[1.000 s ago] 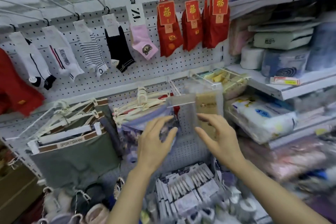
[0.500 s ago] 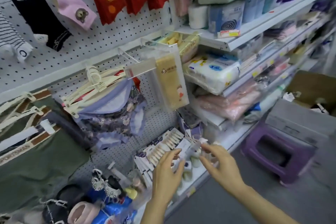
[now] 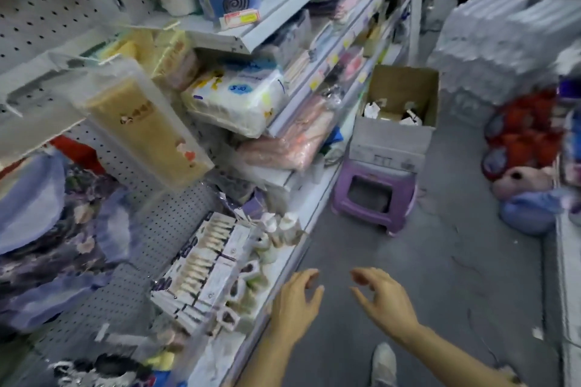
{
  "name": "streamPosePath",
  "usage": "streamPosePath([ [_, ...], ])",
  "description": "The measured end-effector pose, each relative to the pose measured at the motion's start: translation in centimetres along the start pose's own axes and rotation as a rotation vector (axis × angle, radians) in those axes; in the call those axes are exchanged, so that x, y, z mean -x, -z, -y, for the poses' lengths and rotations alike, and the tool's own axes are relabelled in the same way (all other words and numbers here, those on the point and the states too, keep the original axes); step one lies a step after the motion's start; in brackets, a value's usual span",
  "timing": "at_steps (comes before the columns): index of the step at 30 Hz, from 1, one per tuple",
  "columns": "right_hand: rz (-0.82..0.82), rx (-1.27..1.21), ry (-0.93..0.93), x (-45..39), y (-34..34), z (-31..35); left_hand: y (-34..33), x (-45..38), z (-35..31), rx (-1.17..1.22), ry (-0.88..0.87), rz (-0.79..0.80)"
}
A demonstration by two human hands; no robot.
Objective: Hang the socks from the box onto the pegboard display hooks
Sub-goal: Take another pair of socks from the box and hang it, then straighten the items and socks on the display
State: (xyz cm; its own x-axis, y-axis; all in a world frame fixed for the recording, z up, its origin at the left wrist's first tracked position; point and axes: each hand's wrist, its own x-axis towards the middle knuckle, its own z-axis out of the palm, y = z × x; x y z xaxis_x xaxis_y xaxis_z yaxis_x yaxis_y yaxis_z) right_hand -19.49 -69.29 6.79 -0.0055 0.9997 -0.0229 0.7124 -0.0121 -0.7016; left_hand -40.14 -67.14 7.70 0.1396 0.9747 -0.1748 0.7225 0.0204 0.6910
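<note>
The box [image 3: 396, 110] with the socks is sitting far up the aisle, perched on a purple stool [image 3: 374, 195] just beside the shelf foot; its flaps are standing open and I am making out only pale, blurred shapes inside, so I cannot tell single pairs apart. The pegboard [image 3: 163, 229] is running along the left, and a clear yellow packet [image 3: 141, 126] is hanging off it, jutting into the aisle.

Both hands are empty. The left hand [image 3: 295, 302] is hovering near the shelf edge with fingers loosely curled; the right hand [image 3: 385, 298] is hanging beside it, fingers relaxed, gripping nothing. The two are apart, low in the near view, well short of the box.

Risks I am judging from here:
- The box is overhanging a small stool; a hard tug on one flap could tip it onto the floor [image 3: 408, 276].
- The low shelf by the left hand is crowded with small boxed goods [image 3: 204, 267]; a careless swing could sweep them off.
- Everything is blurring, so I am not trusting depth for a reach.
- The jutting packet could snag a sleeve on the return to the hooks.
</note>
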Motion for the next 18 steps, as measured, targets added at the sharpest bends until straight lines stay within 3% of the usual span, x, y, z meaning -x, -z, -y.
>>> streamPosePath([
  [6,0.019,0.079,-0.082,-3.2,4.2,-6.2,-4.5,-7.1,-5.2,0.010,-0.057,0.086],
  [18,-0.122,0.074,-0.241,-13.8,9.3,-13.1,-10.2,-21.6,-12.3,0.025,-0.141,0.194],
])
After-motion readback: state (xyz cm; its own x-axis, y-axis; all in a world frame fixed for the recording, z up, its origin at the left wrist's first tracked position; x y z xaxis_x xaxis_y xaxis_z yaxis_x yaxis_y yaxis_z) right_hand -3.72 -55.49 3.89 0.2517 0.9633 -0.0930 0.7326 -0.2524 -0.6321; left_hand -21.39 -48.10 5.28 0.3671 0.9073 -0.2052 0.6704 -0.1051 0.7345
